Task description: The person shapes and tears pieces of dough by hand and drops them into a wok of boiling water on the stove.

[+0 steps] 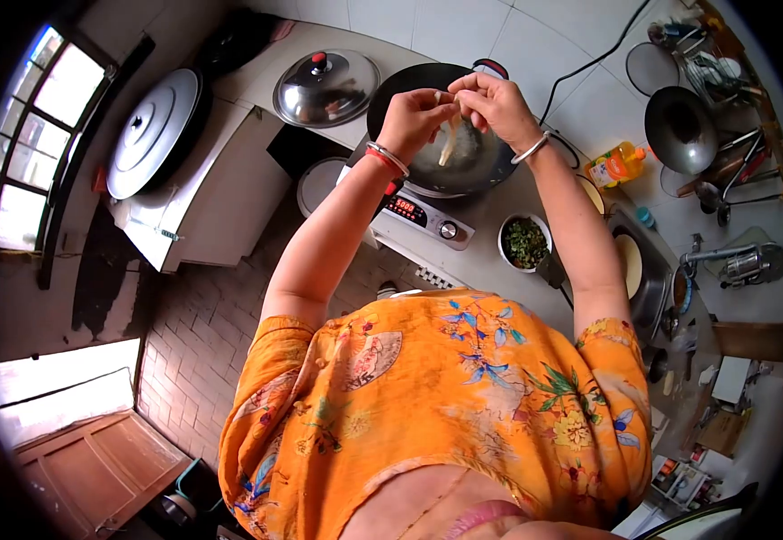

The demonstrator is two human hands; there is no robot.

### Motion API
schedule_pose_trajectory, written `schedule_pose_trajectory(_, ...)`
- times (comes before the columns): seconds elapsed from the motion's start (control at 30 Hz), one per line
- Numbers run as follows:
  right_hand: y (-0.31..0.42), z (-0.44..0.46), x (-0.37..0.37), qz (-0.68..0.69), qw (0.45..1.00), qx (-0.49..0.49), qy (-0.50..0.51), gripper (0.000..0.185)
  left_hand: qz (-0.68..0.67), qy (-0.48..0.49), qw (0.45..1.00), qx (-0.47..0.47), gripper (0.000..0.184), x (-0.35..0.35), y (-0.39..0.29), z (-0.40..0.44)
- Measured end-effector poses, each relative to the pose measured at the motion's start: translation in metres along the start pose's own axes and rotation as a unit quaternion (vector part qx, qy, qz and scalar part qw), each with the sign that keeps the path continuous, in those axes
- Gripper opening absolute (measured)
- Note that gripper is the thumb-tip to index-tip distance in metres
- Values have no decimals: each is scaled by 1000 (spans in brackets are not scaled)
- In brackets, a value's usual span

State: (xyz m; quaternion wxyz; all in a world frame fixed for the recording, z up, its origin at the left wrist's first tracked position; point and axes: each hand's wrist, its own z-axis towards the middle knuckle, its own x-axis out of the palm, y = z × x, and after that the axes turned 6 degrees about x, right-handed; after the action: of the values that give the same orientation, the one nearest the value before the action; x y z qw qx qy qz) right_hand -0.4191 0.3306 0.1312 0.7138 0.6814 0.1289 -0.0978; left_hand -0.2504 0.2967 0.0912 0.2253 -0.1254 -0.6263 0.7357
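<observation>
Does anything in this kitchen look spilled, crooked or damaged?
A ragged dark patch on the wall near the window looks odd, perhaps staining or damage, against the paler surface. No clear spill shows around the wok.

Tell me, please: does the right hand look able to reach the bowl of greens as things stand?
Probably yes: the bowl of greens is uncovered and nothing visible blocks it. However, the right hand seems to hold a pale strip and may need to release it first.
</observation>
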Motion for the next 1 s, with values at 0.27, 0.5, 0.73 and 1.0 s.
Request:
schedule_pose_trajectory(0.27,-6,-4,-23,78,997,6,24,18,10,-2,1000,13,18,-2,-5,15)
schedule_pose_trajectory(0.5,-10,1,-25,43,998,-30,19,20,-71,17,997,-34,18,1,-6,22)
schedule_pose_trajectory(0.73,-14,-10,-13,76,996,39,-4,18,-307,32,947,-90,17,5,8,21)
schedule_pose_trajectory(1.0,-21,-12,-8,61,997,23,-43,14,-230,33,970,-69,17,6,7,5)
